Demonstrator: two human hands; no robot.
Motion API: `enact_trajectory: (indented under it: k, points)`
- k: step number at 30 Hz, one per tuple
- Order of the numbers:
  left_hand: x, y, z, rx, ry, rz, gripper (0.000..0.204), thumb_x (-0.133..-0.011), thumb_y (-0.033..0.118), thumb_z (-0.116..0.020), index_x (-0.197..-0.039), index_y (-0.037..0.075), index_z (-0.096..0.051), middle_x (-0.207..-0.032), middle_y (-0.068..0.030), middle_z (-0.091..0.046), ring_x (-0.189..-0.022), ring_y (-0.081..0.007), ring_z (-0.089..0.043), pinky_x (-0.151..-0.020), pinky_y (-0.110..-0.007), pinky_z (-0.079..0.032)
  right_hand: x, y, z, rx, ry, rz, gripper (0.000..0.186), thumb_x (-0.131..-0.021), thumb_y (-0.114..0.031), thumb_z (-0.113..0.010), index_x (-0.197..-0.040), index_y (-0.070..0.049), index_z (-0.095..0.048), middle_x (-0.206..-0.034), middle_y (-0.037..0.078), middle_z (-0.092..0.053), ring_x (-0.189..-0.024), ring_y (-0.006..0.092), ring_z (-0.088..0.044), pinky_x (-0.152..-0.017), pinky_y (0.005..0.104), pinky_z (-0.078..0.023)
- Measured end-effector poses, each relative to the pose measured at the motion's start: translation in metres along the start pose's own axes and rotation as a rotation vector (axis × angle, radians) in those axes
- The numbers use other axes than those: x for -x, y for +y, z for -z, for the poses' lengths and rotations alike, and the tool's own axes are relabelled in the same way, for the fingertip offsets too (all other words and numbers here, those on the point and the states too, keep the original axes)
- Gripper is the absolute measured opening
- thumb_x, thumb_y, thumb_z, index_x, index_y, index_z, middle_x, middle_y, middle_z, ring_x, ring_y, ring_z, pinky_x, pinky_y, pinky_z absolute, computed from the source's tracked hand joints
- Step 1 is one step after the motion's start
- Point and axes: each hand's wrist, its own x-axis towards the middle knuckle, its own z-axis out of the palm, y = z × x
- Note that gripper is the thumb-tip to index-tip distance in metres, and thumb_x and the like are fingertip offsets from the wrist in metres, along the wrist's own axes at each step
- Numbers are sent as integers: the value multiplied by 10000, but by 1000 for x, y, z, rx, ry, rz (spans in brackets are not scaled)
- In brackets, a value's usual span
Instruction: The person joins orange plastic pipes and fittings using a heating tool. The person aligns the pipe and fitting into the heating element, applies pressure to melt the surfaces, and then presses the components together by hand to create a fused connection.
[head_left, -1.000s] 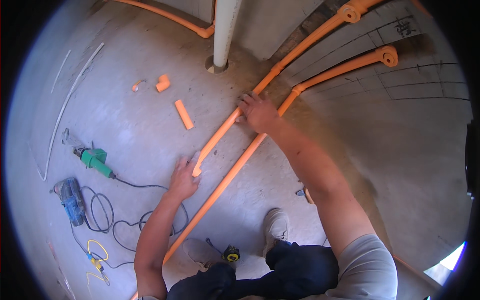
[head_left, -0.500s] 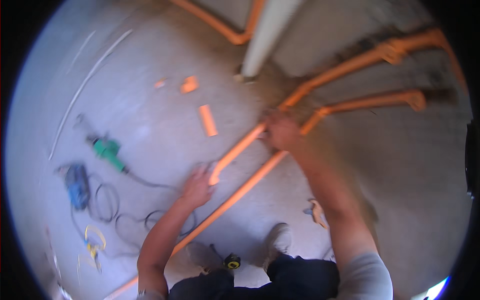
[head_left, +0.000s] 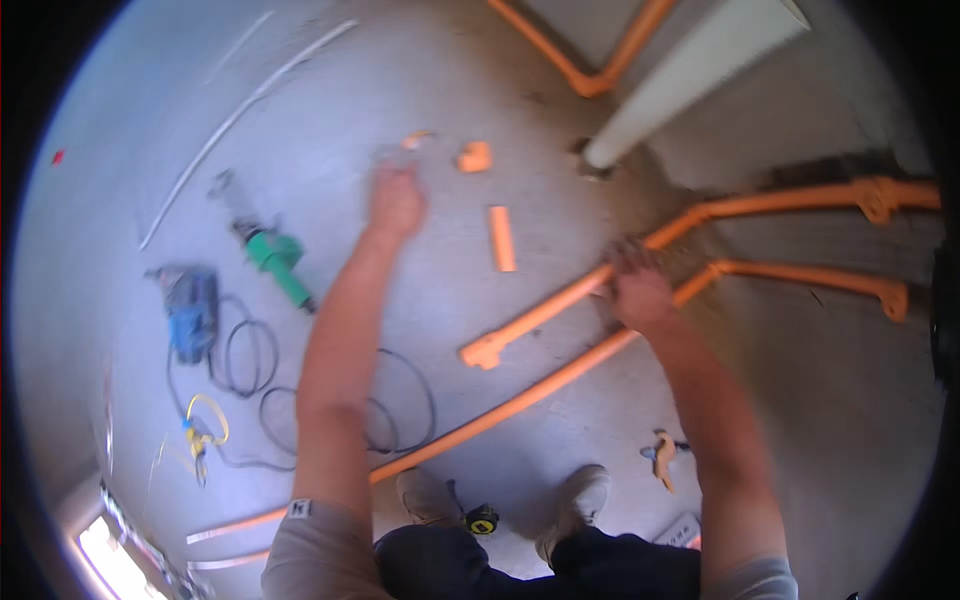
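My right hand (head_left: 640,288) is closed around an orange pipe (head_left: 555,310), which lies at a slant over the floor. A fitting (head_left: 482,351) caps the pipe's near left end. Stretched forward, my left hand (head_left: 398,203) is close to a small orange piece (head_left: 417,139) on the floor. Motion smears the left fingers, so whether they touch it is unclear. Just right of that hand lie an orange elbow fitting (head_left: 475,156) and a short orange pipe offcut (head_left: 502,239). A second, longer orange pipe (head_left: 510,408) runs alongside the first, nearer my feet.
A green-handled power tool (head_left: 278,265) and a blue drill (head_left: 190,315) with looped cords lie at left. A tape measure (head_left: 482,519) is between my shoes; an orange-tan hand tool (head_left: 661,458) lies right. A thick white pipe (head_left: 690,85) rises at the back.
My left hand has let go of the held pipe's near end and moved forward to the small pieces. The right hand stays on the pipe. The whole view has shifted.
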Motion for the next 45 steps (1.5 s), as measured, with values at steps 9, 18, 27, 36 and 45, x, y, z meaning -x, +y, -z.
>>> enact_trajectory:
  k: [9,18,27,36,45]
  points:
    - [-35,2,-1,-38,-121,53,498,-938,186,-596,-1396,8,-522,-1501,-241,-431,-1392,-396,-393,-1164,-483,-321,-6,-3,1,-1,-183,-44,732,-966,-537,-538,-1492,-43,-413,-1588,162,-344,-1513,323,-234,-1239,481,-206]
    - [-11,57,15,637,154,265,184,-891,126,-727,-1016,7,-666,-1039,-133,-692,-908,-221,-667,-817,-329,-540,-5,0,4,-29,-179,-31,746,-967,-539,-524,-1497,-27,-409,-1584,168,-354,-1510,320,-241,-1238,487,-201]
    - [5,319,-9,1610,-398,285,330,-899,202,-765,-1106,-15,-627,-999,-108,-698,-838,-161,-672,-740,-290,-539,-5,4,12,-44,-206,14,715,-970,-495,-538,-1488,-18,-415,-1568,166,-378,-1492,333,-272,-1234,501,-212]
    - [-26,371,-40,1421,-328,482,271,-856,200,-795,-1065,40,-730,-879,-83,-730,-813,-152,-674,-713,-321,-535,-8,3,-7,-72,-164,-3,585,-985,-371,-480,-1497,-95,-420,-1573,133,-386,-1488,310,-289,-1231,522,-209]
    - [-4,342,-33,1006,-108,26,196,-841,104,-742,-1016,31,-691,-921,-165,-718,-851,-324,-706,-754,-419,-547,-15,1,-12,-139,-245,18,529,-958,-366,-533,-1400,-76,-543,-1472,154,-507,-1430,344,-383,-1188,529,-289]
